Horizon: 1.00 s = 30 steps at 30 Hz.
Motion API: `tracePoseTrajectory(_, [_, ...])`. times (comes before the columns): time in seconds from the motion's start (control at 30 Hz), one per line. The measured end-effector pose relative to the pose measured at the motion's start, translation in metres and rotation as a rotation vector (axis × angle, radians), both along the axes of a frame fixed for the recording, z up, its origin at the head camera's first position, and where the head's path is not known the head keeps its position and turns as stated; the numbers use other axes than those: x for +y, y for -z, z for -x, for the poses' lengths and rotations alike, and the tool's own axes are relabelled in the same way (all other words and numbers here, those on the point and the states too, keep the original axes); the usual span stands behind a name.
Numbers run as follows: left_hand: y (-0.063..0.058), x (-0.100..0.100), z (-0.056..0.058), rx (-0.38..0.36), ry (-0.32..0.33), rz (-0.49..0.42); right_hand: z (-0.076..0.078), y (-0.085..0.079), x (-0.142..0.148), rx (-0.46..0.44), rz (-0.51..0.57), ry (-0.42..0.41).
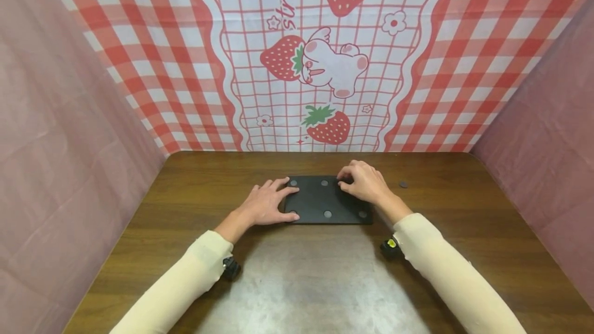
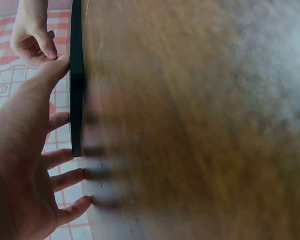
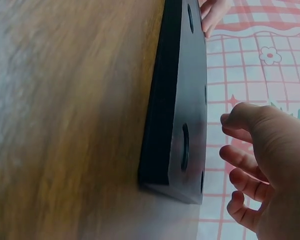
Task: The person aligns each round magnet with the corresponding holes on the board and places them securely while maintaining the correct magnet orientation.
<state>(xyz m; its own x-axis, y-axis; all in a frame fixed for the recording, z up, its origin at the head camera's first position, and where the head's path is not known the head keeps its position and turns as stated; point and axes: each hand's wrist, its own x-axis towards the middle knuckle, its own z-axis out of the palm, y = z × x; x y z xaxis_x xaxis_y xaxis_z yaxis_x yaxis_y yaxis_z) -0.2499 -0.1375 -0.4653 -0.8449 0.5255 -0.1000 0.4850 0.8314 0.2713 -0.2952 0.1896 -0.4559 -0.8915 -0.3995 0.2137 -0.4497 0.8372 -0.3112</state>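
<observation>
A flat black rectangular board [image 1: 315,201] lies on the table, with several round greyish spots set in its top near the edges. My left hand [image 1: 266,204] rests at its left end with fingers spread, the thumb by the near corner and other fingertips by the far one. Loosely bent above the far right part of the board is my right hand [image 1: 365,181]. In the right wrist view, nothing shows between the fingers of that right hand [image 3: 269,155], and they stand apart from the board [image 3: 187,105]. It covers the board's far right corner in the head view.
A small dark disc [image 1: 403,184] lies on the wooden table [image 1: 223,179], right of the right hand. Behind the table hangs a checked strawberry cloth [image 1: 297,92]. Pink cloths [image 1: 69,133] hang at both sides. Dark wrist devices [image 1: 231,268] sit under the sleeves.
</observation>
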Motion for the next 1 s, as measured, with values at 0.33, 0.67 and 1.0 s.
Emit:
tracePoseTrajectory(0.33, [-0.001, 0.001, -0.001, -0.013, 0.004, -0.01, -0.004, 0.001, 0.012, 0.017, -0.007, 0.012])
tracePoseTrajectory(0.67, [0.0, 0.0, 0.0, -0.019, 0.002, -0.012, -0.008, 0.001, 0.026, 0.036, -0.004, 0.023])
tracePoseTrajectory(1.0, [0.001, -0.001, 0.001, -0.024, -0.002, -0.002, -0.012, -0.006, 0.04, 0.034, -0.033, 0.042])
